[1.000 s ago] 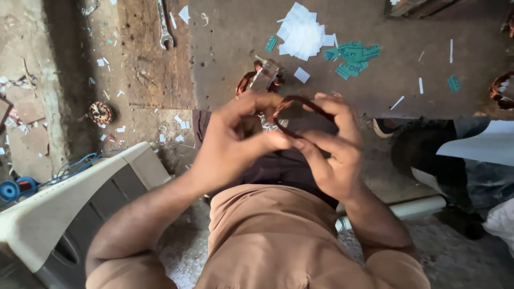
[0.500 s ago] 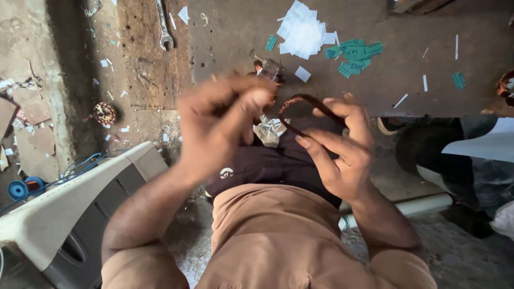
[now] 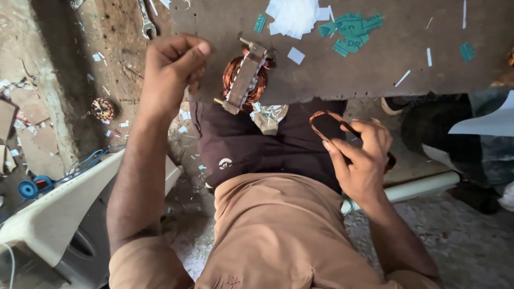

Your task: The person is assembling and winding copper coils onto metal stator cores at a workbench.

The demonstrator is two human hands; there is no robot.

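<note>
Coil [image 3: 334,126] sat pinched in your right hand [image 3: 361,160], clear of the stator [image 3: 245,77] at the board's [image 3: 375,64] near edge, while your left hand [image 3: 171,69] stayed fisted, contents unclear.

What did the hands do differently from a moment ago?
The left hand let go and lifted away toward the board, uncovering the copper-wound stator. The right hand kept its grip on the copper wire loop. The paper scraps stayed put.

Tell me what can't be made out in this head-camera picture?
- Left hand: fist closed, so whatever it pinches is hidden by its fingers.
- Copper wire loop: far end is covered by the right hand.
- Wound copper stator: partly behind its metal frame.
- Wrench: cut off by the top edge.
</note>
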